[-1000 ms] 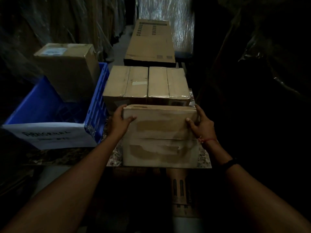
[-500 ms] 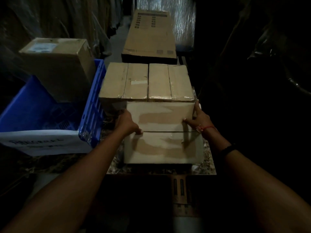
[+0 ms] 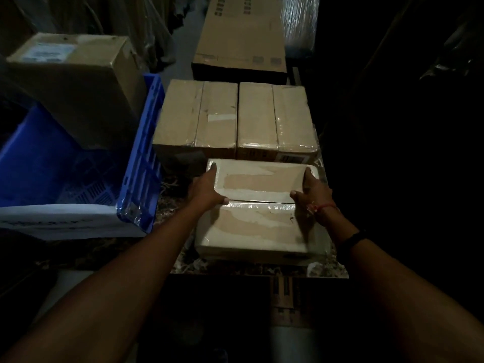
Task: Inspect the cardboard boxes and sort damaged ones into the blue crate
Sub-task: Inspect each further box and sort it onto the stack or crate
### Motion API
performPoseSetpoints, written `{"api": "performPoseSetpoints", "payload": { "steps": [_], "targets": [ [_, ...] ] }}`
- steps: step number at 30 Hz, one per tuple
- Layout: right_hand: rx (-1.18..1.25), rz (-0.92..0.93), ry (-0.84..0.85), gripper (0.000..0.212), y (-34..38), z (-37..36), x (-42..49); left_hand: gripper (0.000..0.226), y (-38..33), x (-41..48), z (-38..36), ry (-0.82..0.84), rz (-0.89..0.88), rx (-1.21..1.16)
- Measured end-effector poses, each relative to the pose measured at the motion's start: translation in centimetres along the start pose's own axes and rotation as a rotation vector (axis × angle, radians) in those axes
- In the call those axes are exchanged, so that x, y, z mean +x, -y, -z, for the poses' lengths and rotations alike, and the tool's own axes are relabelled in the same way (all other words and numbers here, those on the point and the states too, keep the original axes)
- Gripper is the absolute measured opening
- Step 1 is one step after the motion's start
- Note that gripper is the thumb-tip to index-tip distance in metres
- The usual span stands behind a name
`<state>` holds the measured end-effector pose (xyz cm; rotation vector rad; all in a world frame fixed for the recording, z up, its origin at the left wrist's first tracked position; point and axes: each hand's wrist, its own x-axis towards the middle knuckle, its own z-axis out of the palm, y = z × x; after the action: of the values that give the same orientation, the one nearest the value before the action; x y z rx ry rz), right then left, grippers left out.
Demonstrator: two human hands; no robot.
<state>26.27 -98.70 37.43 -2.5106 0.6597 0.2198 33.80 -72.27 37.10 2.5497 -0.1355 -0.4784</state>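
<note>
A taped cardboard box (image 3: 259,213) with torn, peeled patches on its top lies on the speckled counter (image 3: 337,271) in front of me. My left hand (image 3: 205,191) grips its far left edge, thumb on top. My right hand (image 3: 310,191) grips its far right edge the same way. Behind it two more taped boxes stand side by side, one on the left (image 3: 195,113) and one on the right (image 3: 275,116). The blue crate (image 3: 141,158) sits to the left and holds a large cardboard box (image 3: 81,82) tilted against its back.
A long flat carton (image 3: 241,35) lies beyond the two boxes. A white paper label (image 3: 60,221) covers the crate's front. Plastic-wrapped goods line the dim aisle on both sides. The right side is dark.
The box in my hands has tipped flat, so its torn top now faces up. Both hands stayed on its far edges. My view has moved closer.
</note>
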Motion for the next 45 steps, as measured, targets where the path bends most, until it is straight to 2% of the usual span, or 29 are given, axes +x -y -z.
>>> {"api": "performPoseSetpoints", "payload": {
  "steps": [2, 5, 8, 10, 13, 17, 24, 29, 36, 39, 42, 43, 45],
  "targets": [
    [-0.102, -0.052, 0.033, 0.089, 0.6, 0.2, 0.1, 0.116, -1.0, 0.0, 0.1, 0.058, 0.024, 0.109],
    [-0.238, -0.091, 0.035, 0.076, 2.6, 1.1, -0.4, 0.117, -3.5, -0.6, 0.1, 0.133, 0.001, 0.321],
    [-0.311, 0.117, 0.314, 0.084, 5.5, 0.4, -1.3, 0.135, -6.3, -1.9, -0.6, 0.297, -0.175, 0.494],
    [-0.337, 0.143, 0.428, 0.092, 6.4, -1.1, -2.1, 0.144, -7.2, -2.5, -1.9, 0.360, -0.191, 0.544],
    [-0.369, 0.135, 0.373, 0.097, 6.4, -2.2, -2.9, 0.147, -7.4, -2.7, -3.4, 0.337, -0.166, 0.612],
    [-0.366, 0.145, 0.340, 0.088, 6.1, -2.3, -2.7, 0.145, -7.9, -2.7, -3.4, 0.332, -0.149, 0.652],
    [-0.371, 0.182, 0.263, 0.082, 4.5, -1.9, -3.6, 0.134, -7.0, -4.4, -1.8, 0.282, -0.154, 0.558],
    [-0.392, 0.141, 0.217, 0.114, 0.8, -1.9, -5.2, 0.133, -2.7, -5.9, -0.8, 0.288, -0.117, 0.450],
    [-0.378, 0.178, 0.177, 0.111, 0.1, -2.1, -5.7, 0.127, -1.7, -5.9, -1.4, 0.249, -0.130, 0.374],
    [-0.261, 0.204, -0.011, 0.098, -1.3, -2.7, -7.0, 0.115, -0.7, -7.4, -1.8, 0.112, -0.085, 0.221],
    [-0.064, 0.211, -0.243, 0.082, -4.4, -4.9, -9.8, 0.086, 1.5, -10.5, -3.6, -0.103, -0.064, -0.005],
    [0.020, 0.198, -0.289, 0.080, -5.5, -5.8, -10.8, 0.078, 2.5, -11.6, -4.5, -0.161, -0.051, -0.089],
    [0.191, 0.139, -0.330, 0.081, -7.1, -7.1, -12.7, 0.076, 4.5, -13.5, -6.2, -0.209, -0.020, -0.252]
  ]
}}
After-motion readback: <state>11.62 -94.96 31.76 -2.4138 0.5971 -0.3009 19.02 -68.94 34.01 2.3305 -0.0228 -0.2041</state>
